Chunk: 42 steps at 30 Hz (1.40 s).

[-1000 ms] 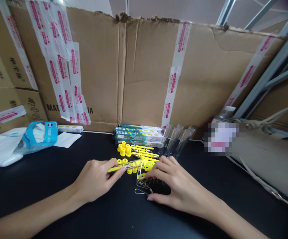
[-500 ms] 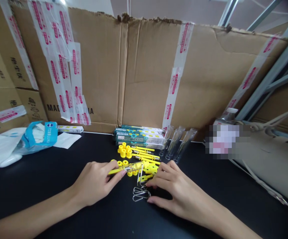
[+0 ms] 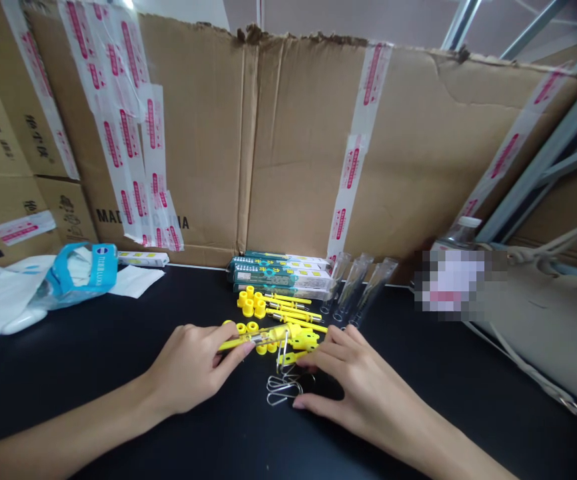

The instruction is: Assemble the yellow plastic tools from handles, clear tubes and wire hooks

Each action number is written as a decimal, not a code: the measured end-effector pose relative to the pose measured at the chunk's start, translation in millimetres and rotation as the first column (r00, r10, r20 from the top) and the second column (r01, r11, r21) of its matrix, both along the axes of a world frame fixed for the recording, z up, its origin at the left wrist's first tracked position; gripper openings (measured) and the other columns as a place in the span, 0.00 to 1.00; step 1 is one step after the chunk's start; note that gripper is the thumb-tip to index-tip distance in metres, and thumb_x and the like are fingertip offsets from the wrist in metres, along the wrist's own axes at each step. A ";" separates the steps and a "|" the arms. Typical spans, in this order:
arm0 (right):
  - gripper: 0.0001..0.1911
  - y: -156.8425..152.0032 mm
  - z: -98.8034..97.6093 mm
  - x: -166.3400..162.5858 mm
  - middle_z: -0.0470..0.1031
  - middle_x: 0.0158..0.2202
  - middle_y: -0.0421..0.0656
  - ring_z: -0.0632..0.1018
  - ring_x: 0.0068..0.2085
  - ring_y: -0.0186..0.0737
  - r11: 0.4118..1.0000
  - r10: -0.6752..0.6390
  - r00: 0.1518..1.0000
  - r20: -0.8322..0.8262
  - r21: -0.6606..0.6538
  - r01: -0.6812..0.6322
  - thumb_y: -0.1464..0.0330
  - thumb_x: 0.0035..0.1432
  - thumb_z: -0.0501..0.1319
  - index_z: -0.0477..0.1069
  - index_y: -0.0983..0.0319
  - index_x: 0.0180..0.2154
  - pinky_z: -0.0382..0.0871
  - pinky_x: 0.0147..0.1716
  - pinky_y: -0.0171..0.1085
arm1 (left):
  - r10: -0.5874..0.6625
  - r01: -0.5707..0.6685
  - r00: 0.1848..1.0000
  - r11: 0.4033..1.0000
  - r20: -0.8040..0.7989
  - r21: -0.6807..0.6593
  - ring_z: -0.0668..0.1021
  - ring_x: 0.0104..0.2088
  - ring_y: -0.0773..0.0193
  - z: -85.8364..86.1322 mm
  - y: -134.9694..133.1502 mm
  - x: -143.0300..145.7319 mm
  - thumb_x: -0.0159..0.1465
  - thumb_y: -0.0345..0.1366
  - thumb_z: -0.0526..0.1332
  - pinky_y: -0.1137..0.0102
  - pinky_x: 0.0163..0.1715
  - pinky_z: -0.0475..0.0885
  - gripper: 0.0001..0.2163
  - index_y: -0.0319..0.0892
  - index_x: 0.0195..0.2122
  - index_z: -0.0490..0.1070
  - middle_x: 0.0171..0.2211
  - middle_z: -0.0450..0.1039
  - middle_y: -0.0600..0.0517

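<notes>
My left hand (image 3: 191, 367) grips a yellow pen-like tool with a clear barrel (image 3: 264, 335), its thumb and fingers pinching the near part. The tool lies aslant, with a yellow cap at its far end, and a bent metal clip hangs there. My right hand (image 3: 351, 363) is open over the pile, thumb and fingers spread. Its thumb tip is beside several loose wire clips (image 3: 283, 390) on the black table. Its fingertips are by yellow flat pieces (image 3: 304, 339); whether they touch is unclear. Behind the hands are yellow collars (image 3: 251, 303) and yellow rods with metal parts (image 3: 296, 313).
Clear tubes (image 3: 373, 290) stand leaning at the back, right of stacked green-and-white boxes (image 3: 281, 275). A blue tissue packet (image 3: 83, 267) lies at left beside white plastic. At right are a bottle (image 3: 461, 233) and a beige bag (image 3: 543, 327). Cardboard (image 3: 298, 147) walls the rear.
My right thumb and fingers have spread slightly apart beside the wire clips. My left hand keeps its grip on the pen-like tool. The whole view has shifted a little.
</notes>
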State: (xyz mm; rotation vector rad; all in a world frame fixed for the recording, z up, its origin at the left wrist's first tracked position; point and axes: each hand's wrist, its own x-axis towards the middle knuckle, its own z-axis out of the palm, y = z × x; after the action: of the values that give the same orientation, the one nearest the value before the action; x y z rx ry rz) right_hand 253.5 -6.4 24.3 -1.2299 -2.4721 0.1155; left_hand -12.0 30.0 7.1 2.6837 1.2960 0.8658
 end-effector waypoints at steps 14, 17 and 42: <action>0.21 -1.9 -9.1 -1.3 0.77 0.40 0.46 0.76 0.41 0.50 1.000 -0.017 1.000 -0.023 0.003 0.017 0.57 0.54 0.71 0.75 0.60 0.47 0.70 0.42 0.49 | 0.014 -0.014 1.000 1.000 -0.004 0.018 0.69 0.15 0.68 -1.0 0.0 0.0 0.71 0.46 0.51 0.72 0.20 0.58 0.18 0.43 0.30 0.71 0.17 0.68 0.57; 0.22 -3.2 -9.4 -3.7 0.77 0.40 0.47 0.77 0.41 0.50 1.000 -0.020 0.999 -0.043 -0.020 0.019 0.60 0.54 0.71 0.75 0.61 0.48 0.72 0.42 0.48 | 0.007 -0.007 1.000 1.000 0.001 0.004 0.69 0.15 0.68 -1.2 0.7 0.2 0.71 0.46 0.52 0.72 0.20 0.58 0.17 0.43 0.30 0.71 0.17 0.69 0.58; 0.06 -9.0 -31.8 -23.0 0.76 0.38 0.46 0.79 0.39 0.46 0.995 -0.086 0.967 -0.239 -0.070 0.071 0.74 0.62 0.61 0.75 0.60 0.40 0.78 0.41 0.45 | 0.013 -0.013 1.000 1.000 -0.014 0.007 0.70 0.16 0.67 -3.1 0.5 -0.7 0.71 0.46 0.52 0.71 0.21 0.58 0.16 0.43 0.31 0.70 0.17 0.68 0.57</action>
State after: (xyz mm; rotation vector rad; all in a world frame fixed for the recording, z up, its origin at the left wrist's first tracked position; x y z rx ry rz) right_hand 230.5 -15.4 -7.5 -1.2559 -2.2221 0.3038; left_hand -12.7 30.5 4.0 2.6943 1.3175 0.8561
